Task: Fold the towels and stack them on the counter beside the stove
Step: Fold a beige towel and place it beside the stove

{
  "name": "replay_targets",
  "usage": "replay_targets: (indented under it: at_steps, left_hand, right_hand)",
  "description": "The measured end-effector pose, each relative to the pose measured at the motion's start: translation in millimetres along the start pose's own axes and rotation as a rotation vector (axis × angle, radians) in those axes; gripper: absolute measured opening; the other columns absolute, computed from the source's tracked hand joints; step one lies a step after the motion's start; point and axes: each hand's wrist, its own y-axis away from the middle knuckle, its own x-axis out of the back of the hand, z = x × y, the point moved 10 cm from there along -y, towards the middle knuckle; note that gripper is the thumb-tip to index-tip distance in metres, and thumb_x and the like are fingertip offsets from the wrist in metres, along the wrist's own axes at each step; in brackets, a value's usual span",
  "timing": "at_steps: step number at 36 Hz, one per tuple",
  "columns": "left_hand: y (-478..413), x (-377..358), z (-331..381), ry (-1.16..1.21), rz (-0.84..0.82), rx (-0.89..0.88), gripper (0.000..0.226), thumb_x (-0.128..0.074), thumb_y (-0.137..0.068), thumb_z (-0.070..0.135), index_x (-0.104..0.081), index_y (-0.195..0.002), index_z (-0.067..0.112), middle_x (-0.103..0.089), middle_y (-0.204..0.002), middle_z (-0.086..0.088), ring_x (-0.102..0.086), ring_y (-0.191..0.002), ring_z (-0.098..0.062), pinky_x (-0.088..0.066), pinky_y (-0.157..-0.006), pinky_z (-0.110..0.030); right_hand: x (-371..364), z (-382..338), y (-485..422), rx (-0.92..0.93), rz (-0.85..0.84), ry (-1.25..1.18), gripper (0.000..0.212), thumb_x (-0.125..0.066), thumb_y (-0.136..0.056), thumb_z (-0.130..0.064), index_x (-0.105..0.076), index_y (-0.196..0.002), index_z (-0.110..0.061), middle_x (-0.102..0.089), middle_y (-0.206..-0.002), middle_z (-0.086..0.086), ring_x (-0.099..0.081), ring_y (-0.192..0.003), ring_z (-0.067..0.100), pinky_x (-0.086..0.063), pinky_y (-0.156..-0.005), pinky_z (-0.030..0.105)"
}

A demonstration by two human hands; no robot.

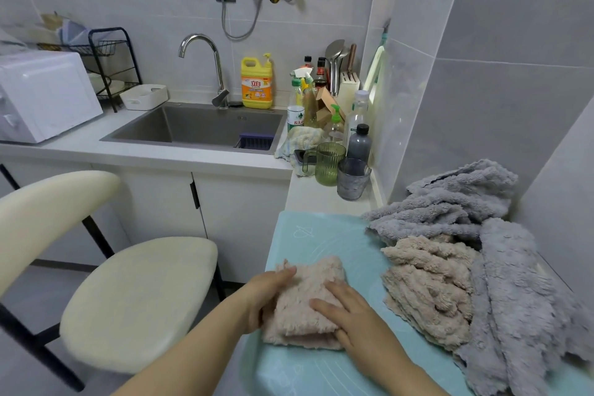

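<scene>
A folded beige towel (308,296) lies on the light blue mat (324,235) near its front left edge. My left hand (266,292) rests along the towel's left side with fingers straight. Flat on the towel's right part lies my right hand (350,312), fingers spread and pressing down. To the right sits a loose heap: a crumpled beige towel (427,283) and several grey towels (456,202) around and under it.
A grey glass (352,178) and a green jug (328,162) stand on the counter beyond the mat, with bottles behind them. The sink (199,128) is further left. A cream chair (138,296) stands left of the mat. A tiled wall bounds the right.
</scene>
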Motion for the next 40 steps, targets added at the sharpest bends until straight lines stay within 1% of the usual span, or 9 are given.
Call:
replay_targets:
  at_steps: [4,9,16,21,24,28,32,36,40]
  left_hand:
    - [-1.6,7.6,5.7,-0.087,0.076,-0.089,0.019,-0.060,-0.091,0.012,-0.057,-0.110,0.010,-0.068,-0.100,-0.010,-0.066,-0.086,-0.023,-0.053,-0.061,-0.029]
    - [-1.3,11.3,14.8,-0.225,0.146,-0.199,0.011,-0.046,-0.097,0.018,-0.050,-0.106,0.025,-0.065,-0.098,-0.002,-0.063,-0.086,-0.022,-0.049,-0.070,-0.032]
    - [-2.0,18.1,19.1,-0.401,0.203,-0.204,0.030,-0.042,-0.097,0.019,-0.036,-0.127,0.018,-0.056,-0.096,-0.001,-0.057,-0.088,-0.023,-0.048,-0.076,-0.034]
    - [33.5,12.1,65.0,-0.960,0.579,-0.594,0.056,-0.043,-0.096,0.025,-0.019,-0.145,0.016,-0.035,-0.141,-0.006,-0.043,-0.124,-0.024,-0.036,-0.099,-0.031]
    - [30.4,-15.8,66.4,-1.189,0.488,-0.708,0.050,-0.033,-0.100,0.027,-0.021,-0.147,0.016,-0.017,-0.156,-0.001,-0.017,-0.144,-0.019,-0.018,-0.114,-0.028]
    - [3.3,-18.6,27.3,-1.415,0.338,-0.460,0.053,-0.020,-0.102,0.036,-0.009,-0.150,0.020,-0.003,-0.159,0.006,0.003,-0.147,-0.016,-0.003,-0.117,-0.038]
    - [-4.9,-6.4,9.6,-1.539,0.363,-0.406,0.069,0.010,-0.090,0.058,0.003,-0.150,0.025,0.007,-0.158,0.009,0.011,-0.146,-0.014,0.007,-0.116,-0.046]
    - [-14.9,-4.4,11.9,-1.548,0.337,-0.430,0.132,0.052,-0.034,0.066,0.004,-0.150,0.026,0.009,-0.158,0.010,0.012,-0.145,-0.013,0.008,-0.115,-0.046]
    - [-15.0,-4.7,13.9,-1.541,0.312,-0.422,0.072,0.013,-0.087,0.058,0.004,-0.150,0.025,0.008,-0.158,0.009,0.012,-0.146,-0.013,0.008,-0.116,-0.046]
  right_hand:
    - [-5.1,9.5,2.0,-0.111,-0.055,0.109,0.079,-0.061,-0.049,-0.030,-0.042,-0.125,-0.039,-0.056,-0.131,-0.009,-0.061,-0.113,0.014,-0.054,-0.079,0.023]
    - [1.1,13.1,2.9,-0.157,-0.041,0.011,0.069,-0.047,-0.088,-0.023,-0.013,-0.145,-0.040,0.007,-0.155,-0.015,-0.001,-0.143,0.007,-0.022,-0.113,0.027]
    - [0.7,9.3,2.0,-0.133,-0.054,-0.174,0.044,-0.046,-0.067,-0.060,-0.046,-0.108,-0.046,-0.005,-0.135,-0.036,-0.014,-0.135,0.002,-0.023,-0.106,0.024]
    - [41.5,13.1,-6.0,-0.251,0.306,-0.229,0.070,-0.018,-0.069,-0.061,-0.057,-0.117,-0.029,-0.026,-0.137,-0.025,-0.028,-0.132,0.009,-0.026,-0.101,0.025]
    - [35.4,6.0,-24.6,-0.321,0.210,-0.091,0.063,-0.012,-0.084,-0.044,-0.035,-0.141,-0.028,-0.012,-0.156,-0.010,-0.012,-0.143,0.013,-0.017,-0.112,0.031]
    - [-12.1,10.2,-40.3,-0.354,-0.057,0.004,0.053,-0.019,-0.100,-0.042,-0.007,-0.150,-0.029,0.007,-0.158,-0.007,0.008,-0.146,0.014,-0.006,-0.116,0.035]
    - [-39.5,21.7,-34.3,-0.371,-0.114,0.058,0.090,0.021,-0.068,-0.069,0.002,-0.148,-0.035,0.013,-0.157,-0.012,0.016,-0.144,0.014,0.001,-0.116,0.039]
    - [-40.1,24.6,-34.4,-0.405,-0.113,0.069,0.104,0.029,-0.050,-0.065,0.006,-0.148,-0.037,0.019,-0.155,-0.013,0.018,-0.144,0.014,0.006,-0.116,0.042]
    - [-42.3,27.0,-36.7,-0.437,-0.177,0.093,0.137,0.052,-0.022,-0.069,0.008,-0.147,-0.038,0.025,-0.151,-0.017,0.018,-0.144,0.014,0.005,-0.115,0.044]
